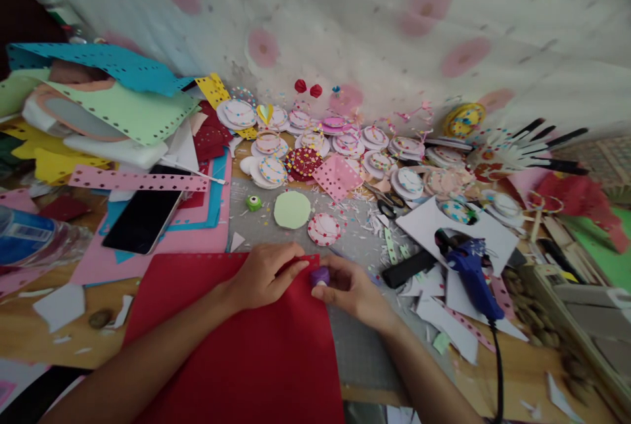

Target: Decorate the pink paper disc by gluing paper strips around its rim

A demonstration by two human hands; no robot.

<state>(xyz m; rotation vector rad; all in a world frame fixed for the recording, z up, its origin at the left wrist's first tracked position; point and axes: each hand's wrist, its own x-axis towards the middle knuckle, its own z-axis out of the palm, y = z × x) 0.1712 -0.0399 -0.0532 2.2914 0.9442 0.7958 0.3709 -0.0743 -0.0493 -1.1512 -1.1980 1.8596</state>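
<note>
A large red paper sheet (236, 345) lies in front of me, with a row of small punched holes along its far edge. At that edge my left hand (269, 274) pinches the paper near its far right corner. My right hand (357, 292) is closed around a small purple paper punch (319, 277), which sits at the same corner close to my left fingertips. Whether the sheet's edge is inside the punch's slot is hard to make out. Beyond my hands lie a pale green paper disc (292, 209) and a white disc with red bits (324, 229).
Several small decorated paper discs (310, 141) line the back by the curtain (315, 10). On the right are a blue glue gun (473, 276) with its cord, scissors (387, 204) and paper scraps. A phone (142, 220), a bottle (34, 236) and piled coloured paper (142, 105) stand left.
</note>
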